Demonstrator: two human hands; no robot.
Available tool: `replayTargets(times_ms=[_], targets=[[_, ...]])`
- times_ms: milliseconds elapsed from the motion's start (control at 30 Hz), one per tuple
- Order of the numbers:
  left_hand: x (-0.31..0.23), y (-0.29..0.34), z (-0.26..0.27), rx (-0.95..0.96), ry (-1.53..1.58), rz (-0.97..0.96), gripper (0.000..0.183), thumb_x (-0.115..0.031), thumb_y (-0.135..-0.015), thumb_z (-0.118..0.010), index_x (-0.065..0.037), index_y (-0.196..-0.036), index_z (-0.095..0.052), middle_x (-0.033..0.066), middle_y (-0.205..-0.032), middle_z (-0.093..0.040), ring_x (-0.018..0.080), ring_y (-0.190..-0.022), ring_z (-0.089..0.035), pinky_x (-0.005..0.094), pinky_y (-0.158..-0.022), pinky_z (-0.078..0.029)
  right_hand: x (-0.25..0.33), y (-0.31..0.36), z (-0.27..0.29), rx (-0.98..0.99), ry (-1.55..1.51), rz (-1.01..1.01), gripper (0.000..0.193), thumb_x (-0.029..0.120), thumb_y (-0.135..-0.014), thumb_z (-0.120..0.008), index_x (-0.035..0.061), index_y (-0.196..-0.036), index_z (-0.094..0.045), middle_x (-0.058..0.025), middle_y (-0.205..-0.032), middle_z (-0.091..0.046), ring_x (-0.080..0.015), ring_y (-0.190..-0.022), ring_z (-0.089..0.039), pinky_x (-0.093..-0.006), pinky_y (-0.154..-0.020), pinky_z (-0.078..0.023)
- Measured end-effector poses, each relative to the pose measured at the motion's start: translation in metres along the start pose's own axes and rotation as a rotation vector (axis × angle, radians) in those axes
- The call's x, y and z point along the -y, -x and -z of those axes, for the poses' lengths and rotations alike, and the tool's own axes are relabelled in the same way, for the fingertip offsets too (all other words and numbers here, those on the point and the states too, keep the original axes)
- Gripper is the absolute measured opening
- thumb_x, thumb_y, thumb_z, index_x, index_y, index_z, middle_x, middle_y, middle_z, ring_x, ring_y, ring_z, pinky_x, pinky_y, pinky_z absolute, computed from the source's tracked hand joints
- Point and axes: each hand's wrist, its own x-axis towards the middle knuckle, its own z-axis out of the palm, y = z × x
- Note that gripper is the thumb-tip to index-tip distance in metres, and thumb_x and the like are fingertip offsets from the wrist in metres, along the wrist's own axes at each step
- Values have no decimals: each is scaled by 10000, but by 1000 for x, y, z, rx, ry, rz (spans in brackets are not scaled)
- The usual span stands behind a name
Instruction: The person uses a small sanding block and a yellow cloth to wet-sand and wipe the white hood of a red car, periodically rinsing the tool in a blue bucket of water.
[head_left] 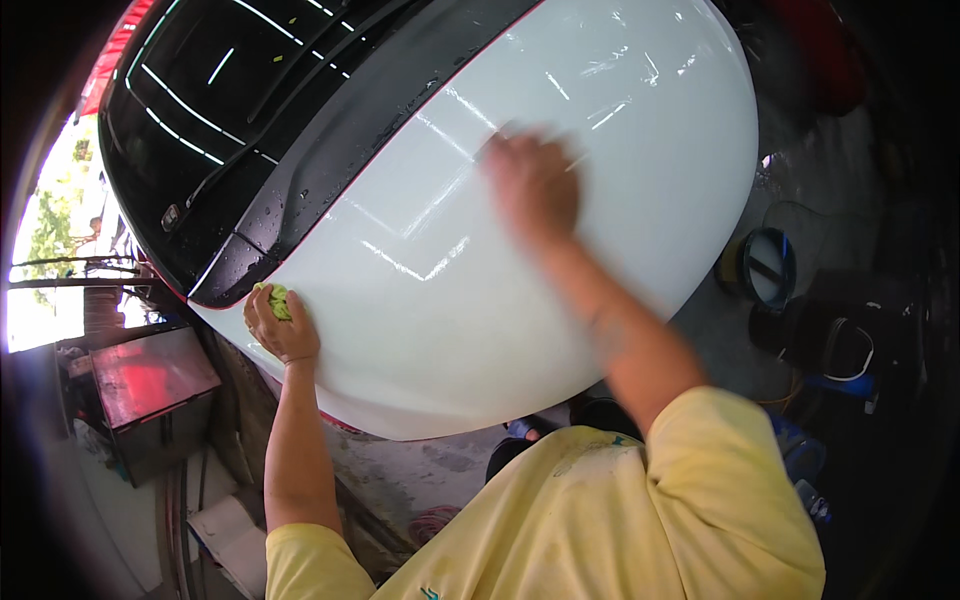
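A glossy white car hood (420,345) fills the middle of the head view. Close to its left edge, my left hand (285,328) is closed around a crumpled yellow-green cloth (277,303), resting on the panel near the black trim. My right hand (537,190) is over the upper middle of the hood, smeared by motion. Its fingers are too blurred to show whether anything is in them.
Beyond the hood lie a black cowl (330,165) with water drops and the dark windshield (240,70) with its wipers. A metal box (155,375) stands at left. To the right are a bucket (770,268) and a black case (850,320) on the floor.
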Motion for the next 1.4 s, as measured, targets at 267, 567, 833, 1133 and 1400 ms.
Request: replayTargets(times_ms=[267,567,833,1133,1400], targets=[[5,0,3,-13,-41,8,388,-275,-916,-757,-54,-1228,-689,190,-1312,-658,420,-1257,-590,554,-1091,-448,-25,71,-1,-149,-220,330,272,290,-1025,-626,196,-1261,-725,-74,-1249,-714,-334,-1132,-696,-527,-939,-591],[-9,-1,4,36,-49,88,373,-357,-942,-729,-128,-1232,-676,141,-1327,-632,411,-1259,-577,564,-1077,-441,47,117,12,-129,-67,72,270,275,-995,-648,216,-1254,-698,-72,-1143,-690,-314,-986,-683,-524,-778,-589],[-3,0,9,35,-50,83,390,-421,-958,-712,-128,-1212,-673,147,-1332,-631,418,-1255,-582,570,-1081,-431,-25,117,32,-136,-71,-25,300,356,-1006,-706,168,-1235,-753,-46,-1204,-746,-320,-1112,-692,-508,-939,-578],[-12,-4,9,68,-80,105,380,-462,-964,-708,-165,-1199,-678,152,-1329,-630,402,-1294,-572,566,-1106,-436,81,248,17,-275,-53,-4,305,329,-976,-742,297,-1279,-739,-37,-1205,-705,-256,-985,-683,-491,-856,-566],[-14,-5,5,58,-78,91,377,-484,-975,-691,-178,-1195,-686,158,-1281,-631,402,-1225,-601,572,-1030,-473,-120,137,62,-365,-105,-342,325,400,-1012,-719,200,-1263,-772,-61,-1198,-760,-325,-1104,-677,-486,-969,-564]])
